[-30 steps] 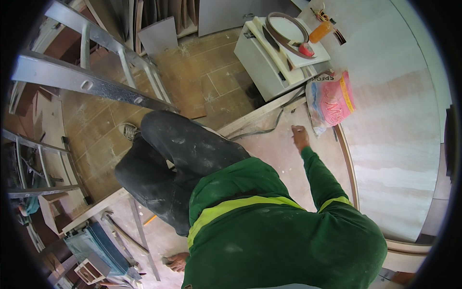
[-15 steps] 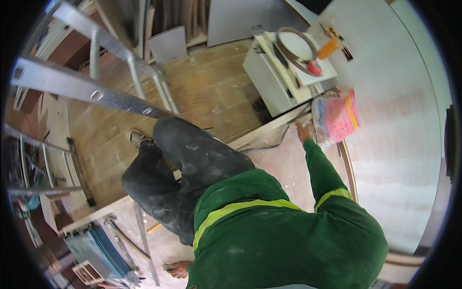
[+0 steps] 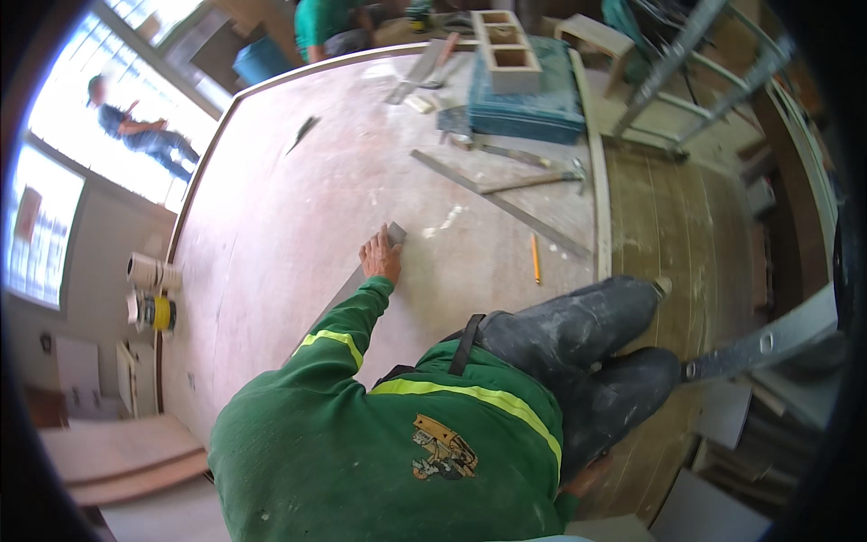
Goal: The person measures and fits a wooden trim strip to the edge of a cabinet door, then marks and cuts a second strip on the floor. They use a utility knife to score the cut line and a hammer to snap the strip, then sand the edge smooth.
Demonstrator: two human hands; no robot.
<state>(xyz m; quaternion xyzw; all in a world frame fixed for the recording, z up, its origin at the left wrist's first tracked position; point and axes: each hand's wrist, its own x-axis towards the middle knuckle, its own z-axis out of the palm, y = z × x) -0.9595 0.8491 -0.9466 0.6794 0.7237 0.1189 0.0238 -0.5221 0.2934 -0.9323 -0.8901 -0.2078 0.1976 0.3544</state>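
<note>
My left hand (image 3: 381, 256) is closed over the far end of a long, flat grey strip (image 3: 336, 303). That strip lies on the large pale, dusty board (image 3: 271, 217), and its near part disappears under my sleeve. Low beside my thigh, my right hand (image 3: 591, 475) shows only in part; its fingers are too hidden to read. Ahead on the board are a second grey strip (image 3: 456, 175), a claw hammer (image 3: 533, 183) and a yellow pencil (image 3: 536, 259). A small dark tool (image 3: 302, 134) lies farther left.
A blue case (image 3: 528, 126) stands at the board's far right, with a wooden compartment box (image 3: 510, 57) on top. Ladders (image 3: 768, 339) stand to the right over the tiled floor. One person in green (image 3: 325, 27) is beyond the board; another (image 3: 140, 131) is outside the window.
The view has swung round to the left. My left hand, earlier resting on the board, now holds the strip. My right hand has left the pink bag and come back beside my thigh.
</note>
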